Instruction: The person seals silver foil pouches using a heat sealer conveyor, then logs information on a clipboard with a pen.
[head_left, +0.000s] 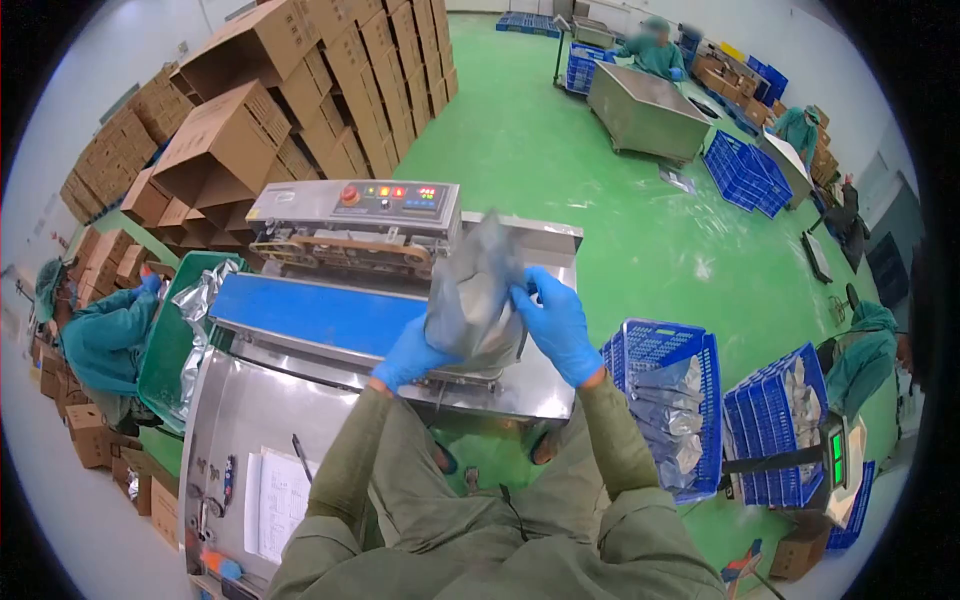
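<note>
Room had a green floor (520, 140), cardboard boxes (225, 140) stacked upper left, machine (300, 200) with a blue belt (315, 312) ahead of the person. Bag (472, 305), silvery, partly blurred, was roughly upright in both hands, in front of the belt's right end. Left hand (412, 352) gripped its lower left side, some fingers hidden; right hand (558, 318) pinched its upper right edge, thumb and fingers closed on it.

Handling, my judgement: weight looked best carried low by the left hand, right hand light on the film. Bag wanted keeping upright, mouth drawn flat and even, no folds, contents down off the top edge. Squeezing the middle risked pushing contents up; tugging one corner risked a crease.

Counts: one bag in hand; one machine, one blue belt; one green bin (160, 350) at left, foil bags in it overlapping, no count. One pen (301, 455) by papers (283, 505) on the metal counter (245, 400), sheets uncountable. Two blue crates at right, near crate (640, 345) and second crate (752, 425), both with bags, exact number unclear. One green-lit display (838, 460). Four co-workers: one left, one right, two far off. Boxes: too many, many hidden.
</note>
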